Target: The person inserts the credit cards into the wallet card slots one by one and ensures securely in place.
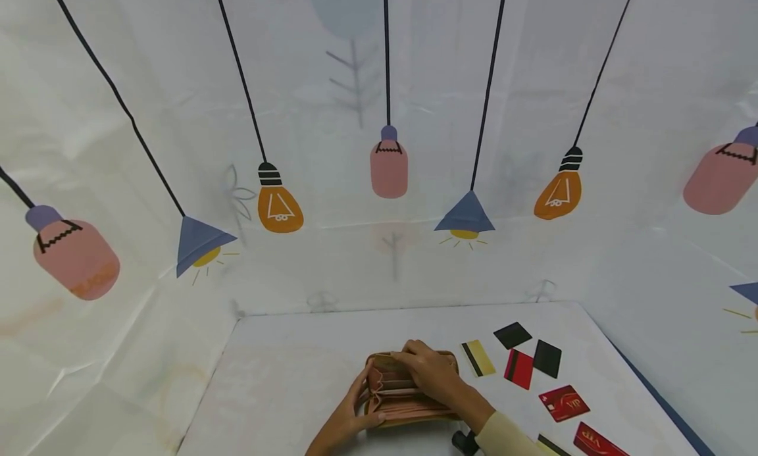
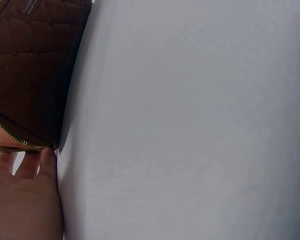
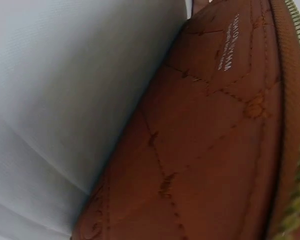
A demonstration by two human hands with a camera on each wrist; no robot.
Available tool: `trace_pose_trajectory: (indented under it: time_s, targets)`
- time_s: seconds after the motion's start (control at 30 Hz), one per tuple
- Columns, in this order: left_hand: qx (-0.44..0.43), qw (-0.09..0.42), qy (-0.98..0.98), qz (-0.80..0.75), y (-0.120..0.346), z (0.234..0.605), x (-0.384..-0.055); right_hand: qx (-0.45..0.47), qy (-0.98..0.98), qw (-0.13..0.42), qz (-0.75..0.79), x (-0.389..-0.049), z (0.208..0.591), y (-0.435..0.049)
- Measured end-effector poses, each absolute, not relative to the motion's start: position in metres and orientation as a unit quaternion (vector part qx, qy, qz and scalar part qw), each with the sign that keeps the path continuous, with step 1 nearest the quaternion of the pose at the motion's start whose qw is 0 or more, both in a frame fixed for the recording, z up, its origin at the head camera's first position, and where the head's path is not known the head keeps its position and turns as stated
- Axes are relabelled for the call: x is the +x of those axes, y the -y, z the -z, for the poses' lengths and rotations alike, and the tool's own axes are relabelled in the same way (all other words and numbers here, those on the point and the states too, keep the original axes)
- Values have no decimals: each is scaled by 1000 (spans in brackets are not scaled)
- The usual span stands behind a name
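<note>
An unzipped brown wallet [image 1: 408, 413] stands open in the head view, its pleated pinkish compartments facing up. My left hand [image 1: 349, 413] grips its left end, thumb at the near edge and fingers along the side. Reaching across the opening, my right hand [image 1: 429, 374] has bent fingers at the far rim; its fingertips are partly hidden. In the left wrist view, fingers of the left hand [image 2: 27, 190] touch the zip corner of the quilted wallet [image 2: 35, 65]. The wallet's stitched outer face [image 3: 190, 130] and gold zip [image 3: 297, 150] fill much of the right wrist view.
Right of the wallet lie several cards on the white table [image 1: 278, 370]: a gold card [image 1: 478, 358], black cards [image 1: 512, 335], a striped red card [image 1: 519, 369] and red VIP cards [image 1: 564, 403]. White sheeting [image 1: 331, 265] printed with lamps surrounds the table.
</note>
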State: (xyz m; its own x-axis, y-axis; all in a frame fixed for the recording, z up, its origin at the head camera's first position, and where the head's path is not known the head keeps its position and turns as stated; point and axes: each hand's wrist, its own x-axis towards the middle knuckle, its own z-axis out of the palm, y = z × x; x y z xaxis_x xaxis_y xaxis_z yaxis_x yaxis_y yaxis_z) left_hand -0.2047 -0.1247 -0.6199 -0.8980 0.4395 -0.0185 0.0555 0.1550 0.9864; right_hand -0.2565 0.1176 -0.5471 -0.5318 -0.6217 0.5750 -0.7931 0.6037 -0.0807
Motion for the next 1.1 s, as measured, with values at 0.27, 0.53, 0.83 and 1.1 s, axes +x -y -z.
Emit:
trace_pose_trajectory:
  time_s: [0.27, 0.53, 0.83, 1.1]
  targets:
    - [158, 160, -744, -630, 124, 620, -204, 415, 872, 218, -140, -257, 544, -114]
    - [148, 169, -745, -629, 124, 622, -204, 419, 876, 201, -129, -257, 546, -110]
    - [153, 159, -746, -629, 123, 624, -203, 428, 875, 203, -106, -252, 544, -107]
    - [150, 157, -746, -629, 125, 623, -204, 411, 869, 255, -105, -240, 547, -104]
